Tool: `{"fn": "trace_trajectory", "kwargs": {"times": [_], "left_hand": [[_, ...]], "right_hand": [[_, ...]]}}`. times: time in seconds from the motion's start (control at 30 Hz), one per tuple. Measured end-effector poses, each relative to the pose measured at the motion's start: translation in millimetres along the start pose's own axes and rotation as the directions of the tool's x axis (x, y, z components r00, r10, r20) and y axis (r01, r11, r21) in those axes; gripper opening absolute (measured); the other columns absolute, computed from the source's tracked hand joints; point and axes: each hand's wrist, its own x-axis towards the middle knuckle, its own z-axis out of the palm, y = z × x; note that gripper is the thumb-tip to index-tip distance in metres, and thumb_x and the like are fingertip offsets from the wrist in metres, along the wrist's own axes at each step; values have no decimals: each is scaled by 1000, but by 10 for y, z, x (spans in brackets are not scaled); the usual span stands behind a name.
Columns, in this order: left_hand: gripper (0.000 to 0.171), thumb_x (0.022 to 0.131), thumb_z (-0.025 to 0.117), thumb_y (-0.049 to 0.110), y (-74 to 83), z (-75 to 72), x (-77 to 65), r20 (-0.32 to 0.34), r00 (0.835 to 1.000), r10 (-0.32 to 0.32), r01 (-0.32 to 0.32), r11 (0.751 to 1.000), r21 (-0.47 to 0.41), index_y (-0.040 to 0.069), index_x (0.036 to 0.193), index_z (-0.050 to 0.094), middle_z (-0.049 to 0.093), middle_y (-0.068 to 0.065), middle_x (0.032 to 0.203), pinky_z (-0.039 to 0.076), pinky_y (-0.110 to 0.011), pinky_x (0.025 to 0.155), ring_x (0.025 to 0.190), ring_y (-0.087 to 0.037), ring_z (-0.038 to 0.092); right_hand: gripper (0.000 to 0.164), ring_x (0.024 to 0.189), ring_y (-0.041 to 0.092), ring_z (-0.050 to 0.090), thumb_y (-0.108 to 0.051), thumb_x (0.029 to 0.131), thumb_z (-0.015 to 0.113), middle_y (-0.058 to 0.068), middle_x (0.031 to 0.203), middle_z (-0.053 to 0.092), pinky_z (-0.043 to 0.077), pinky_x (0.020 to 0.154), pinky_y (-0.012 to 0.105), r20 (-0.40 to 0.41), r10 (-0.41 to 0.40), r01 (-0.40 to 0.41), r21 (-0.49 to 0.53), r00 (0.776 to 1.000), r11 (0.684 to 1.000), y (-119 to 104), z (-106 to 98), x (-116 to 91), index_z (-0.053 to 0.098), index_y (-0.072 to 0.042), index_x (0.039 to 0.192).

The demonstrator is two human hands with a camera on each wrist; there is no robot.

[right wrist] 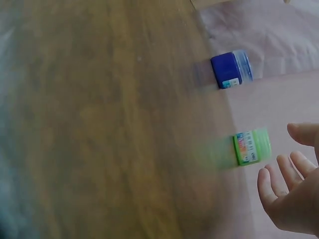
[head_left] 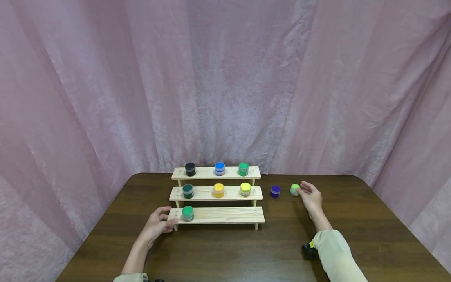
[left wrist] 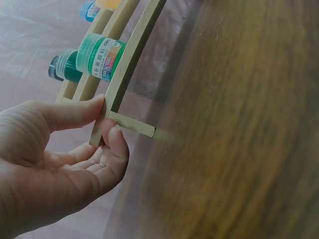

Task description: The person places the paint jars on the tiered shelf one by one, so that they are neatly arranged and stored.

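Observation:
A stepped wooden display stand (head_left: pixel 225 215) with three shelves stands on the table, holding small paint jars. At its lowest shelf's left end, my left hand (head_left: pixel 157 225) pinches the board; the left wrist view shows the thumb above and fingers below it. A green paint jar (left wrist: pixel 101 56) sits just beyond that thumb. On the right, my right hand (head_left: pixel 311 198) is beside a light green paint jar (head_left: pixel 294 190), its fingers loosely bent. In the right wrist view the fingers are apart from this jar (right wrist: pixel 252 147). To the jar's left stands a dark blue paint jar (head_left: pixel 275 191).
The top shelf bears black (head_left: pixel 190 169), blue (head_left: pixel 219 169) and green (head_left: pixel 243 169) jars. On the middle one are dark green (head_left: pixel 188 191), orange-yellow (head_left: pixel 218 190) and yellow (head_left: pixel 245 189) jars. A pink curtain (head_left: pixel 225 86) hangs behind the brown table (head_left: pixel 225 254).

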Motion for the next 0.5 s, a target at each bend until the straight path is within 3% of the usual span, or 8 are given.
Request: {"fn": "trace_trajectory", "kwargs": {"times": [0.1, 0.2, 0.5], "left_hand": [[61, 88, 67, 1, 0, 3, 4, -2, 1000, 2, -2, 1000, -2, -9, 139, 36, 63, -11, 90, 53, -25, 62, 71, -14, 60], [61, 88, 67, 1, -1, 4, 5, 0, 1000, 2, -2, 1000, -3, -9, 139, 35, 63, -10, 89, 53, -25, 62, 71, -14, 60], [61, 88, 67, 1, -2, 10, 2, -2, 1000, -6, 6, 1000, 2, -9, 139, 36, 63, -10, 90, 53, -25, 63, 71, -13, 59]], "right_hand": [[53, 135, 40, 45, -12, 97, 56, 27, 146, 43, 44, 101, 22, 47, 24, -25, 13, 999, 1000, 27, -7, 31, 39, 7, 143], [57, 138, 41, 40, -11, 97, 55, 28, 150, 37, 36, 113, 44, 95, 47, -49, 28, 994, 998, 60, -4, 66, 34, 7, 146], [62, 141, 44, 34, -11, 95, 58, 31, 151, 33, 32, 116, 48, 150, 77, -79, 6, 986, 997, 131, 36, 141, 30, 6, 148]]}}
